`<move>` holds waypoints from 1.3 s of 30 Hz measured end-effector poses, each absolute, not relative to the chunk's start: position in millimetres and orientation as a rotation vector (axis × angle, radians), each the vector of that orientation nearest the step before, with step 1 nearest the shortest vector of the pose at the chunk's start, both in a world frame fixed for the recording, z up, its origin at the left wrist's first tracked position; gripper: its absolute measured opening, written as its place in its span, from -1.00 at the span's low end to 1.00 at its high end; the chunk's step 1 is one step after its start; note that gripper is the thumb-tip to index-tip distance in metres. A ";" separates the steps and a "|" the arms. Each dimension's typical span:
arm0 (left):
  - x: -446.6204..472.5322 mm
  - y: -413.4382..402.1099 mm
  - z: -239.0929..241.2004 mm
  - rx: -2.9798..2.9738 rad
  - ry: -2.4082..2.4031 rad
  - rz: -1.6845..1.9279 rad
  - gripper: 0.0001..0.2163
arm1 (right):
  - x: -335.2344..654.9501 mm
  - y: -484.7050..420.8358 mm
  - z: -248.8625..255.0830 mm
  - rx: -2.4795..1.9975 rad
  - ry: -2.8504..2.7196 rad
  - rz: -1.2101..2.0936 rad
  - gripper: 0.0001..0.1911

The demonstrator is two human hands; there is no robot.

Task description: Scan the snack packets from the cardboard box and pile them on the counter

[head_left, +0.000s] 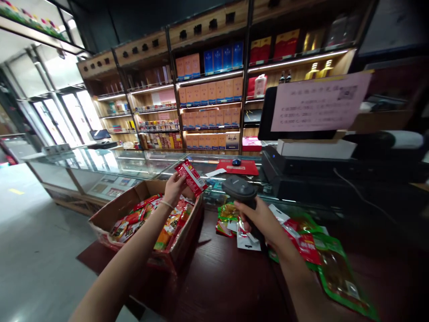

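My left hand (174, 188) pinches a red snack packet (191, 177) by its left edge, with a white printed panel facing up. It is held over the right side of an open cardboard box (186, 232) full of mixed snack packets (144, 219). My right hand (253, 214) is wrapped round the handle of a black barcode scanner (238, 188). The scanner's head is to the right of the packet, apart from it. Green-edged and red snack packets (303, 241) lie on the dark red tabletop (217, 281) around and beneath my right forearm.
A glass display counter (134, 157) runs behind the box. On it lie a red mat (237, 167) and a computer mouse (236, 162). At right, a monitor carries a pink paper sign (318, 105). Shelves of boxed goods (211, 91) line the back.
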State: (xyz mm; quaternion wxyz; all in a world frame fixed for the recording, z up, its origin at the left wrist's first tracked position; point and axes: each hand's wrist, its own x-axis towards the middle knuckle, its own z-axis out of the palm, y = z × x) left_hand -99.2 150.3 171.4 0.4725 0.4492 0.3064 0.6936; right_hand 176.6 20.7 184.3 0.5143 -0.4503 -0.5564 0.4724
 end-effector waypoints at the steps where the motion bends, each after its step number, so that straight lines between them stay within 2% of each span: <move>1: -92.1 149.4 173.9 1.124 0.756 1.645 -0.62 | 185.6 19.8 188.3 -1.040 -1.288 1.133 -0.63; 8: 11.8 154.8 173.8 1.127 0.876 1.258 -0.69 | 255.7 8.4 209.8 -0.934 -0.983 1.036 -0.62; 14: 115.4 147.2 133.1 0.917 0.969 1.014 -0.77 | 289.0 -7.6 215.2 -0.888 -0.922 0.924 -0.64; 19: 151.5 136.2 97.4 0.672 1.085 0.981 -0.79 | 301.1 -12.7 216.0 -0.872 -0.898 0.889 -0.66; 25: 142.1 129.7 87.3 0.564 1.103 0.857 -0.91 | 301.6 -11.7 215.6 -0.815 -0.907 0.911 -0.67; 32: 100.7 131.3 109.7 0.813 1.085 0.840 -0.94 | 285.5 -5.4 217.8 -0.884 -0.965 0.953 -0.66; 36: 59.7 135.2 139.9 0.997 0.966 0.981 -0.74 | 267.7 -1.4 216.0 -0.910 -1.014 1.016 -0.64; 39: 13.3 138.7 163.2 1.180 0.924 1.150 -0.71 | 246.4 2.0 213.7 -0.899 -1.049 1.079 -0.65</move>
